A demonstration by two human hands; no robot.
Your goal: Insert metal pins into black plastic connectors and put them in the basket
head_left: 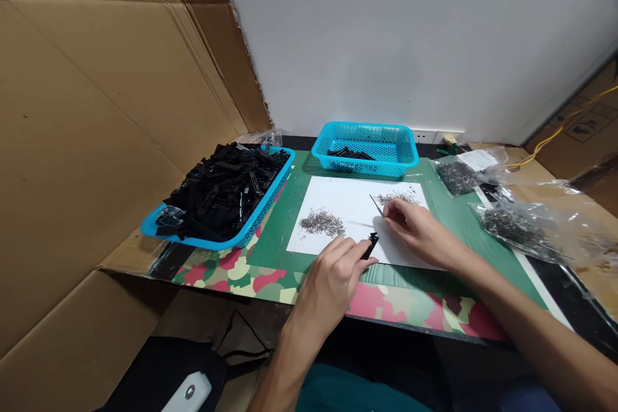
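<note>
My left hand [338, 267] is closed around a small black plastic part [371, 246], whose notched upper end sticks out past the fingers at the front edge of a white sheet [355, 206]. Pinched in my right hand [410, 222] is a thin, dark, pointed tool [376, 205], its tip aimed up and left over the sheet; whether it has one or two prongs cannot be made out. A pile of small metal springs or wire pieces [321, 222] lies left of the hands. Behind my right hand is a second, looser pile of wire pieces [398, 197].
A blue basket [265, 206] heaped with black plastic parts [226, 187] stands at the left. Another blue basket [364, 167] with fewer parts sits at the back. Clear bags of metal pieces [512, 225] lie at the right. Cardboard [120, 77] walls the left side.
</note>
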